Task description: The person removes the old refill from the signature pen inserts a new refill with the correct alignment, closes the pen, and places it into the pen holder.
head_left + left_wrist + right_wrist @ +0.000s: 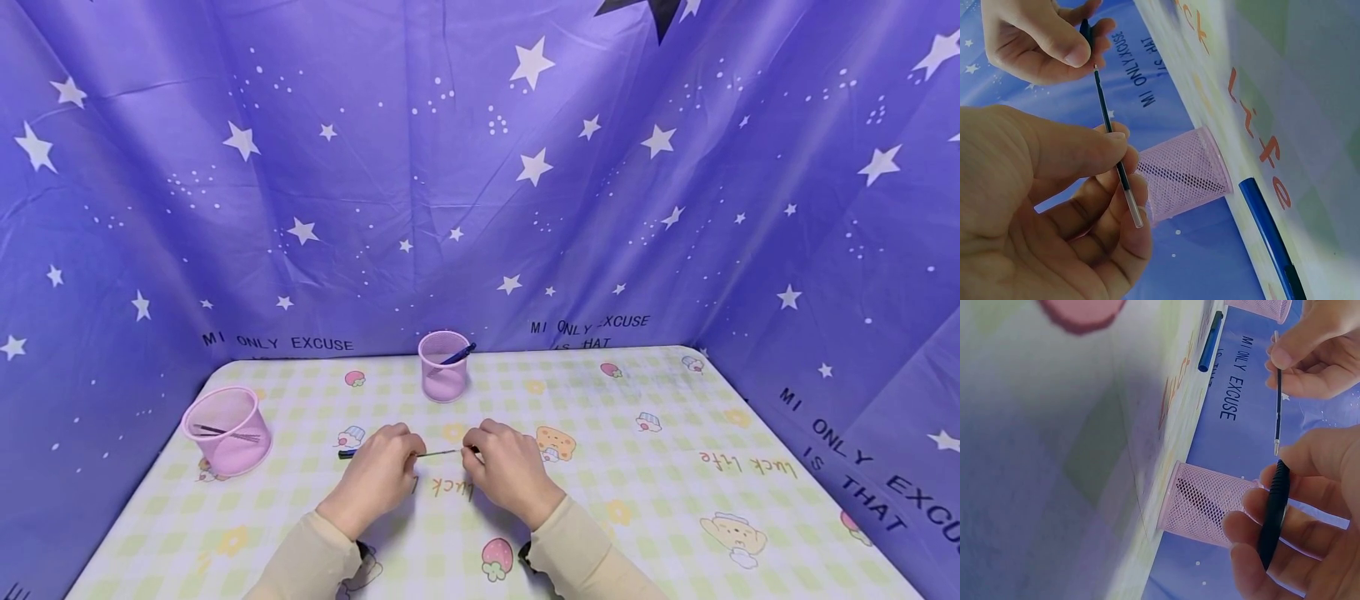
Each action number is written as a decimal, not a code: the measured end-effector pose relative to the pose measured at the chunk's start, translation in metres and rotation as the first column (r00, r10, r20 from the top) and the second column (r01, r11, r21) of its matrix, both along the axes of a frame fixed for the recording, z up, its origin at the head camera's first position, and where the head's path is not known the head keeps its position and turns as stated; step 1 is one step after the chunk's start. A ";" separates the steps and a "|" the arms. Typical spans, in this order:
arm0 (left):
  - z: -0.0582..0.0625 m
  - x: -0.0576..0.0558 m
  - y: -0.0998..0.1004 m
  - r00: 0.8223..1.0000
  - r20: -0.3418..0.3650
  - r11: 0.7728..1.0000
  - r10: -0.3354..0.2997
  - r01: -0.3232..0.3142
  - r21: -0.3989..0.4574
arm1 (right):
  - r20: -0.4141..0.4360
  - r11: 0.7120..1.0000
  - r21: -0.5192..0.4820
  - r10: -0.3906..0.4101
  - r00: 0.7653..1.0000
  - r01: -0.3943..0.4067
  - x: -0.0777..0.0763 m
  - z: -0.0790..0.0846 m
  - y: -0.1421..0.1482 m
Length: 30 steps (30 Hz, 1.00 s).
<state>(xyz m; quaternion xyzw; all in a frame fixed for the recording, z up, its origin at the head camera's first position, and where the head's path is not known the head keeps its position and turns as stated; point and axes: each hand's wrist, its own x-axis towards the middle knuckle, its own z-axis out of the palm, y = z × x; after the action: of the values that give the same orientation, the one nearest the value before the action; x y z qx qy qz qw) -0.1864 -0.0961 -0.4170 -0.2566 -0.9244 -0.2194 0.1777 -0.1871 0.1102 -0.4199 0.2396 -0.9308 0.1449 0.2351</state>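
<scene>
Refill (1103, 101): one, left hand (381, 471) pinching. Black pen piece (1276, 505): one, right hand (513, 468) gripping. Pink cups (444, 384): two.

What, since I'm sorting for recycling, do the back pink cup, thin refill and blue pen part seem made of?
Pink cup: probably painted metal, going by its fine mesh; plastic is possible.
Thin refill: likely smooth plastic, with a see-through end; its silvery tip looks metal.
Blue pen part: apparently plastic, smooth, softly shiny.
</scene>
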 end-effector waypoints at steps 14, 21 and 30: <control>0.001 -0.003 -0.008 0.999 -0.032 0.999 0.039 -0.038 0.012 | 0.020 1.000 0.018 0.005 1.000 -0.005 0.001 -0.001 0.000; 0.002 -0.005 -0.011 0.999 -0.023 0.999 0.047 -0.047 0.020 | 0.021 1.000 0.009 0.021 1.000 -0.021 -0.001 -0.002 -0.001; 0.003 -0.006 -0.014 0.996 0.028 0.996 0.089 -0.089 0.021 | 0.040 0.999 0.013 0.030 0.999 -0.031 -0.001 -0.003 -0.001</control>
<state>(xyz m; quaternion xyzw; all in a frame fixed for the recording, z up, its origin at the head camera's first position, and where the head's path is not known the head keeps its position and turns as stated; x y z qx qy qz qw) -0.1924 -0.1104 -0.4141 -0.2102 -0.9347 -0.2250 0.1776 -0.1886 0.1088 -0.4233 0.2524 -0.9325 0.1468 0.2128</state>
